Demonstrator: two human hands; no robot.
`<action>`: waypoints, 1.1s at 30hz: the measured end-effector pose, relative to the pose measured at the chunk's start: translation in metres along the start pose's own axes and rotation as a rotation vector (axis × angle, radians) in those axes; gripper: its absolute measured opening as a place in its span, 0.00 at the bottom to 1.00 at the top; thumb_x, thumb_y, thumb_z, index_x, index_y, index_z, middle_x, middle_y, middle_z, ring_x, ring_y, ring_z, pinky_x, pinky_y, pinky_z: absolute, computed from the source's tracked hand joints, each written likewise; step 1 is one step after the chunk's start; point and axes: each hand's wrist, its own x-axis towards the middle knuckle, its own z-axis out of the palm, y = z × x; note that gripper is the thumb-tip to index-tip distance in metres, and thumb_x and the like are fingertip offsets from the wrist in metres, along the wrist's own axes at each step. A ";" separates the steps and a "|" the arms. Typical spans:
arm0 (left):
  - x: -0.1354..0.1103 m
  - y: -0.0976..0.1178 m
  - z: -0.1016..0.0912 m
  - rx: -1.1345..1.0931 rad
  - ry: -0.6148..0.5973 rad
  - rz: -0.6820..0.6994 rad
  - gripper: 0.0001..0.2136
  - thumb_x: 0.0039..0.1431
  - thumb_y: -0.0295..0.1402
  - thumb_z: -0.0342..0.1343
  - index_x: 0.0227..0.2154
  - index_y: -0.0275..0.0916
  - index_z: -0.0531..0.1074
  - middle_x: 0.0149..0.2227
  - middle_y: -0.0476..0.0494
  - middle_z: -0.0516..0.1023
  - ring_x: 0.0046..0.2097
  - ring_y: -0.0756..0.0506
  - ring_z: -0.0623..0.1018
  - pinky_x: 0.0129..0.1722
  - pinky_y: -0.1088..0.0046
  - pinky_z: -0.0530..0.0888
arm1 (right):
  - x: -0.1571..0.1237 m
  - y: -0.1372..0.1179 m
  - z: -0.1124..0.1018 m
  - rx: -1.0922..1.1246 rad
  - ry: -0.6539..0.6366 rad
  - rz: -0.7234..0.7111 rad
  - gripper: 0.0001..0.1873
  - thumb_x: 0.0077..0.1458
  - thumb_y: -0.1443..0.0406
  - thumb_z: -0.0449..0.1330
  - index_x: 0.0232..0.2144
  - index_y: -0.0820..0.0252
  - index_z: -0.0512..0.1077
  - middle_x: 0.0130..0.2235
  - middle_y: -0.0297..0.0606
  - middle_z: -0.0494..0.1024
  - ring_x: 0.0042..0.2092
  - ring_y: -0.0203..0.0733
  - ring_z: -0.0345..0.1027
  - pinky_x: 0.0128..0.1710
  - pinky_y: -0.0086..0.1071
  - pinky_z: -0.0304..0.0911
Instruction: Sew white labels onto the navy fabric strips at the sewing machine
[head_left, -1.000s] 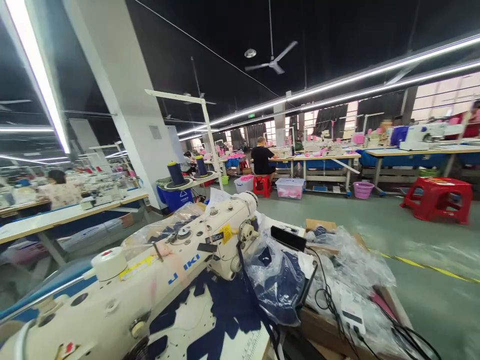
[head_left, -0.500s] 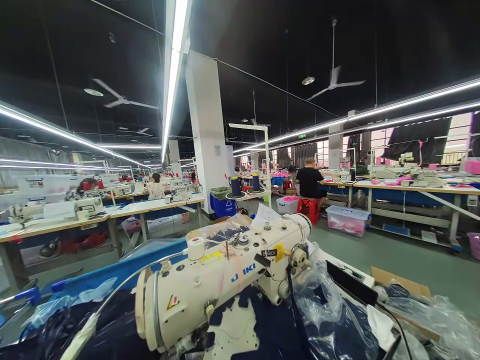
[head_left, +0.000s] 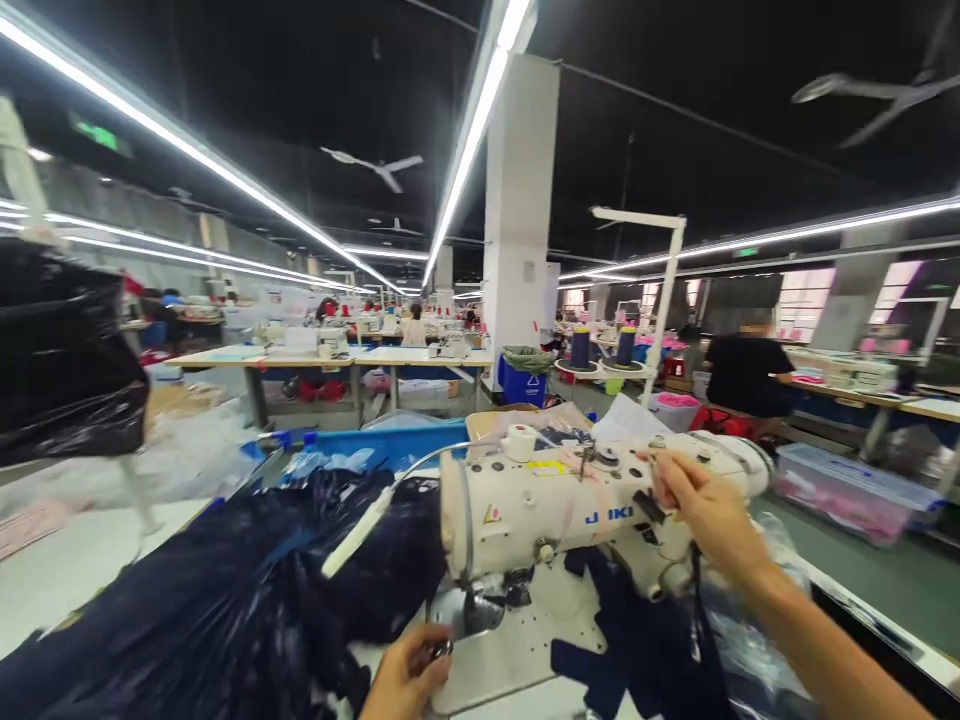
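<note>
A white industrial sewing machine (head_left: 517,505) stands before me, its head stretching left to right above a pale, worn bed plate (head_left: 487,665). My left hand (head_left: 405,672) is low at the bed's left end, thumb and fingers closed on a small dark shiny thing (head_left: 441,649) too blurred to name. Over the right part of the machine head is my right hand (head_left: 694,500), its fingers pinched together close to the upper casing. What they grip, if anything, is hidden. Dark navy fabric pieces (head_left: 630,630) lie on the bed under the head.
Navy fabric in shiny plastic (head_left: 247,590) is heaped at left. A black bag (head_left: 67,350) hangs further left. Two thread cones (head_left: 580,349) stand behind the machine, near a blue bin (head_left: 523,382). A seated person (head_left: 750,375) and a clear plastic box (head_left: 847,490) are at right.
The view has swung left, so the machine sits further right in the picture. Both my hands have come into view, the left by the bed and the right at the machine head.
</note>
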 end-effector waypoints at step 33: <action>0.007 -0.006 -0.006 -0.020 -0.123 -0.121 0.21 0.36 0.42 0.60 0.33 0.33 0.71 0.19 0.50 0.69 0.26 0.47 0.71 0.30 0.72 0.67 | 0.075 0.028 0.038 -1.221 -0.036 -0.714 0.17 0.59 0.62 0.41 0.29 0.65 0.66 0.28 0.45 0.72 0.28 0.42 0.65 0.25 0.30 0.49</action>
